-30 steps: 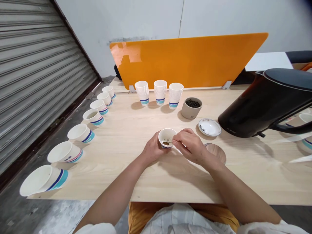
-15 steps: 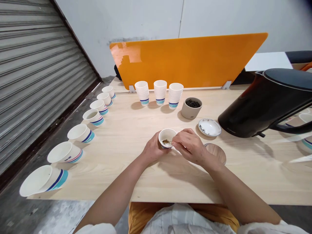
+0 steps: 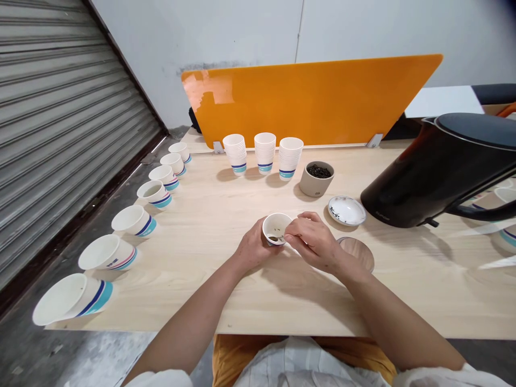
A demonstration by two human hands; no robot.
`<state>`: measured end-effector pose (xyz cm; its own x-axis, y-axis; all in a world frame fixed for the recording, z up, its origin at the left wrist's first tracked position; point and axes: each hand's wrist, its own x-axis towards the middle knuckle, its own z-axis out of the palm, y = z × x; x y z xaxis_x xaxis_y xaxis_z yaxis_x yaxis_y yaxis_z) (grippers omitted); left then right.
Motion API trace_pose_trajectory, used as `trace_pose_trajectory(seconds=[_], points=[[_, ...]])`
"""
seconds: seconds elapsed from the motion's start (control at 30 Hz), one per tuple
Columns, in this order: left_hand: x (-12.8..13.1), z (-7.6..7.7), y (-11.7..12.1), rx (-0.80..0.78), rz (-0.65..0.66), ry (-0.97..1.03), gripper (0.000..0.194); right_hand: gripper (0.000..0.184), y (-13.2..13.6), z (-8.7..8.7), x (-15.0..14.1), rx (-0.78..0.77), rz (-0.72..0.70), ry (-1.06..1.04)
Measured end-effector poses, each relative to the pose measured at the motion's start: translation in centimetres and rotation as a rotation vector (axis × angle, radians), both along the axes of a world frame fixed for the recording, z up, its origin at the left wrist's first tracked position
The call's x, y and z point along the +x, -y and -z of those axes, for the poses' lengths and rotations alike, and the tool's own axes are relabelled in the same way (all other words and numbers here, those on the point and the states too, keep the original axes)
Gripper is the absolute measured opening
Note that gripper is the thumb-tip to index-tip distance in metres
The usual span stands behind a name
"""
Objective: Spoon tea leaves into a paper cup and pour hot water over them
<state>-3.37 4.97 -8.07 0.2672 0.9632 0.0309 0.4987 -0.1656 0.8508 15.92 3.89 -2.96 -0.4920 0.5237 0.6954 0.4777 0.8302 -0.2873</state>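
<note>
My left hand (image 3: 255, 246) is wrapped round a white paper cup (image 3: 276, 220), which stands upright on the table in front of me. A small spoon (image 3: 276, 238) reaches into the cup, its handle pinched between the fingers of my right hand (image 3: 312, 240). Dark bits lie in the cup around the spoon's bowl. Beyond my right hand is a grey canister (image 3: 315, 185) with dark tea leaves (image 3: 319, 171) in it. A white saucer (image 3: 347, 210) with a few dark leaves on it lies nearby. Partly behind my right wrist rests a round wooden lid (image 3: 360, 253).
A row of paper cups (image 3: 147, 226) runs along the table's left edge. Three stacks of cups (image 3: 265, 156) stand before an orange divider (image 3: 314, 102). A large black kettle (image 3: 423, 177) stands on the right, with more cups (image 3: 506, 242) behind it.
The spoon has tipped and shifted slightly lower inside the cup, and a few loose bits now show on the cup's inside. Both hands stay almost in place.
</note>
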Motion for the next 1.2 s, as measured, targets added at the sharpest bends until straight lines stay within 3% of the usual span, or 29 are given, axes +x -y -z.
trace_pose_trajectory(seconds=[0.2,0.47,0.73,0.93,1.2], points=[[-0.02,0.14,0.01,0.01,-0.004,-0.006,0.074,0.008,-0.12,0.02,0.15,0.105,0.095,0.074],[-0.02,-0.14,0.03,-0.015,0.009,0.012,0.073,0.01,0.02,0.24,0.0,0.044,0.019,0.036],[0.02,0.3,-0.08,0.013,-0.013,-0.011,0.074,0.009,0.02,-0.11,0.4,0.095,0.113,0.092],[-0.06,-0.1,-0.15,-0.007,0.0,0.002,0.075,0.01,0.02,0.34,0.29,0.02,0.012,0.038],[-0.03,0.35,-0.08,0.011,-0.013,-0.007,0.077,0.01,-0.03,-0.22,0.44,0.063,0.099,0.065]])
